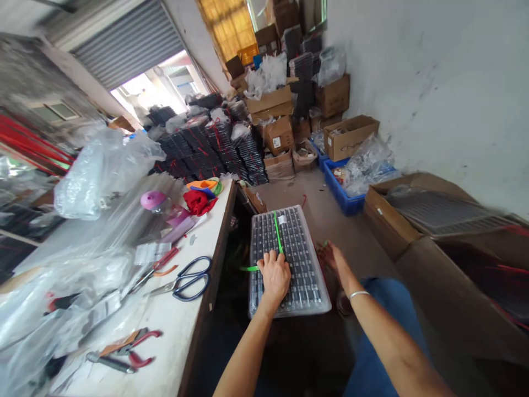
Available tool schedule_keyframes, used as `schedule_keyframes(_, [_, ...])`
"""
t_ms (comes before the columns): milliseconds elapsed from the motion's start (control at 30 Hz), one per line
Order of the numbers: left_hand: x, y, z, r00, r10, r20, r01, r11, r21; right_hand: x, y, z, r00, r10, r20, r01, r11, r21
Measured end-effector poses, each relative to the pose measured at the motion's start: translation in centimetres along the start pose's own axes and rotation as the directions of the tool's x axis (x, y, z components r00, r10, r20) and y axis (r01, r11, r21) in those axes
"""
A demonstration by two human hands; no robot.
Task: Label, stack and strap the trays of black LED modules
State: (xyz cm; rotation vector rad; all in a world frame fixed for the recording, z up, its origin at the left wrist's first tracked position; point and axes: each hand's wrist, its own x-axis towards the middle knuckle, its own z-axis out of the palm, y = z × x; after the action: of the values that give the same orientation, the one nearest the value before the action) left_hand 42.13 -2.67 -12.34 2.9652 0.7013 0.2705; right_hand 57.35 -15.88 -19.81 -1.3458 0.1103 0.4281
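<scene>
A clear plastic tray pack (303, 259) with rows of small dark parts lies before me, beside the workbench. A bright green strap (278, 234) runs down its top to my left hand (274, 275), and another length sticks out on the left. My left hand presses on the pack with curled fingers, closed over the strap where the lengths meet. Past the pack's right edge, my right hand (330, 259) is held low, fingers drawn together. A bit of green shows at its fingertips; the rest of what it grips is hidden.
On the white workbench (165, 325) lie blue-handled scissors (192, 280), red-handled pliers (142, 350), a red cloth (200, 202) and plastic bags (107, 171). Open cardboard boxes (386, 215) and a blue crate (345, 187) stand at right. Stacked trays (219, 146) fill the back.
</scene>
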Motion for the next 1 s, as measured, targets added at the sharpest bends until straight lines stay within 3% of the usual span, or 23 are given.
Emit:
schedule_keyframes(133, [0.0, -0.1, 0.4, 1.000, 0.000, -0.015, -0.001, 0.999, -0.034, 1.3, -3.4, 0.4, 0.990, -0.099, 0.099, 0.117, 0.973, -0.200])
schedule_keyframes(233, [-0.2, -0.3, 0.6, 0.999, -0.016, -0.034, 0.013, 0.997, -0.079, -0.6, -5.1, 1.1, 0.964, -0.212, 0.159, 0.256, 0.898, -0.358])
schedule_keyframes(333, [-0.3, -0.4, 0.7, 0.997, -0.055, -0.056, 0.047, 0.990, -0.133, -3.7, -5.4, 2.5, 0.929, -0.267, 0.255, 0.366, 0.768, -0.526])
schedule_keyframes(467, [-0.2, -0.7, 0.9, 0.991, -0.110, -0.081, 0.086, 0.965, -0.249, -6.2, -5.2, 5.1, 0.892, -0.206, 0.402, 0.446, 0.543, -0.712])
schedule_keyframes(633, [-0.1, -1.6, 1.1, 0.973, -0.201, -0.113, 0.134, 0.891, -0.433, -5.8, -5.9, 8.5, 0.877, -0.080, 0.474, 0.470, 0.342, -0.814])
schedule_keyframes(733, [-0.3, -1.7, 1.1, 0.972, -0.191, -0.138, 0.099, 0.862, -0.497, -4.8, -6.1, 10.1, 0.874, -0.009, 0.487, 0.461, 0.335, -0.822])
schedule_keyframes(1000, [-0.4, -1.5, 0.8, 0.970, -0.156, -0.186, 0.025, 0.826, -0.563, -4.3, -4.9, 14.1, 0.890, 0.142, 0.434, 0.316, 0.494, -0.810])
